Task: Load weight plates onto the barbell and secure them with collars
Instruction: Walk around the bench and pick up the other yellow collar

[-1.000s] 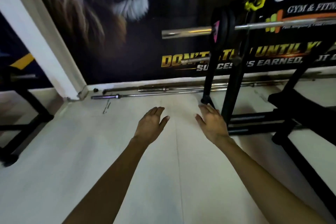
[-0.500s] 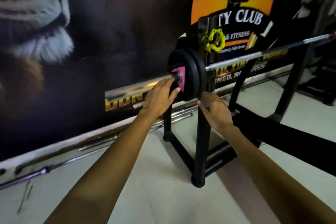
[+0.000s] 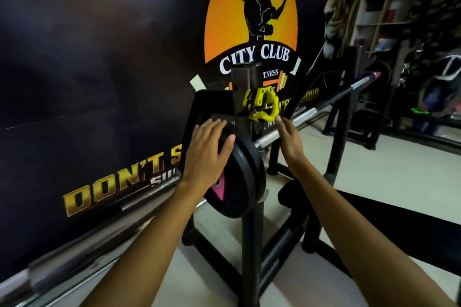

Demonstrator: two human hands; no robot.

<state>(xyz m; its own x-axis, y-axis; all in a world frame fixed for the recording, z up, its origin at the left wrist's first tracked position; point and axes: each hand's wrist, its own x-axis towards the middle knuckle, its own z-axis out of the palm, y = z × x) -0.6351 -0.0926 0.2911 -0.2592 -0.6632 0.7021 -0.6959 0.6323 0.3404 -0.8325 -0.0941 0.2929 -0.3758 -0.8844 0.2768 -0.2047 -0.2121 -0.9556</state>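
A steel barbell [image 3: 311, 113] lies across a black rack [image 3: 250, 232]. Two black weight plates [image 3: 243, 182] with a pink label sit on its near sleeve. My left hand [image 3: 207, 154] lies flat against the outer plate's face, fingers spread. My right hand [image 3: 289, 139] reaches with straight fingers toward the bar shaft just beyond the plates, below a yellow collar [image 3: 262, 104] that hangs on the rack upright. Another plate with a pink mark [image 3: 378, 75] shows at the bar's far end.
A dark wall banner [image 3: 124, 82] stands close behind the rack. Spare bars [image 3: 74, 254] lie along the wall's foot at lower left. A black bench [image 3: 374, 222] stretches to the right under the bar. Gym gear crowds the far right.
The view has closed in on the rack. My left hand rose from the plate's hub to lie flat on its face. My right hand lifted from the upright toward the bar and collar.
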